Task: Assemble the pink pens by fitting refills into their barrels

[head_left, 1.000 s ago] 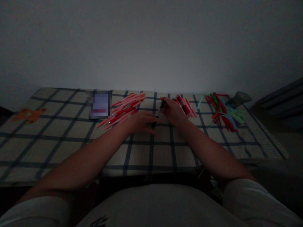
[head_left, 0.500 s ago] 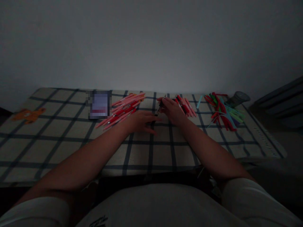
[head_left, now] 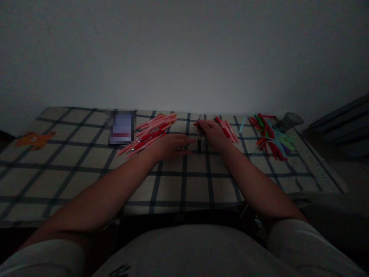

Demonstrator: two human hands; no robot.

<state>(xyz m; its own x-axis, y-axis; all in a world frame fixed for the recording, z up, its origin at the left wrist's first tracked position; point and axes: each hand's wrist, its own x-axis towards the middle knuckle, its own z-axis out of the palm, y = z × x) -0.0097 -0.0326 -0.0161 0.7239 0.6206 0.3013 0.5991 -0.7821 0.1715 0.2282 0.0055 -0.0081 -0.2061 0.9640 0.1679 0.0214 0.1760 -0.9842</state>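
A dark pen point(head_left: 199, 146) points away from me at the middle of the checked cloth. My right hand point(head_left: 210, 131) has its fingers closed round the pen's upper part, and the silver tip shows beyond them. Close on the pen's left is my left hand point(head_left: 176, 146), its fingers apart and stretched toward the pen's lower half. Several pink and red pens point(head_left: 150, 134) lie in a slanted pile beyond my left wrist. A smaller group of red and pink pens point(head_left: 227, 130) lies just right of my right hand.
A phone-like device point(head_left: 121, 129), partly pixelated, lies at the back left. An orange bear figure point(head_left: 35, 141) is at the far left. On the right are colourful strips point(head_left: 271, 138) and a clear cup point(head_left: 290, 121) on its side. A wall stands behind the table.
The dark pen has turned from slanted to nearly straight away from me and shifted slightly right. My right hand has moved a little with it; my left fingers have come closer together.
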